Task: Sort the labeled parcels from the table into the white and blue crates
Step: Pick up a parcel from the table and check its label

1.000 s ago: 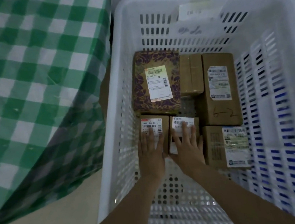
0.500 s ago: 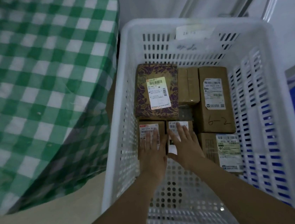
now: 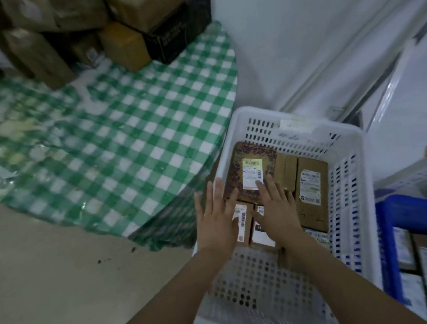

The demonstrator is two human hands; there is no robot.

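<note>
The white crate (image 3: 363, 198) stands on the floor right of the table and holds several labeled parcels: a purple patterned box (image 3: 238, 175), a brown box marked "6-2" (image 3: 315, 214) and two small boxes (image 3: 243, 222) side by side. My left hand (image 3: 217, 220) and my right hand (image 3: 276, 208) hover above the small boxes with straight, spread fingers and hold nothing. A pile of brown and black parcels (image 3: 124, 38) sits at the far side of the table (image 3: 124, 134). The blue crate (image 3: 392, 248) stands at the right edge with parcels inside.
The table wears a green and white checked cloth under clear plastic. Beige floor lies at the lower left. A white wall and metal rails run behind the crates. The near half of the white crate's bottom is bare.
Both hands have lifted off the two small boxes and risen above the crate. The view has swung up and back, bringing the table's parcel pile and the blue crate into sight.
</note>
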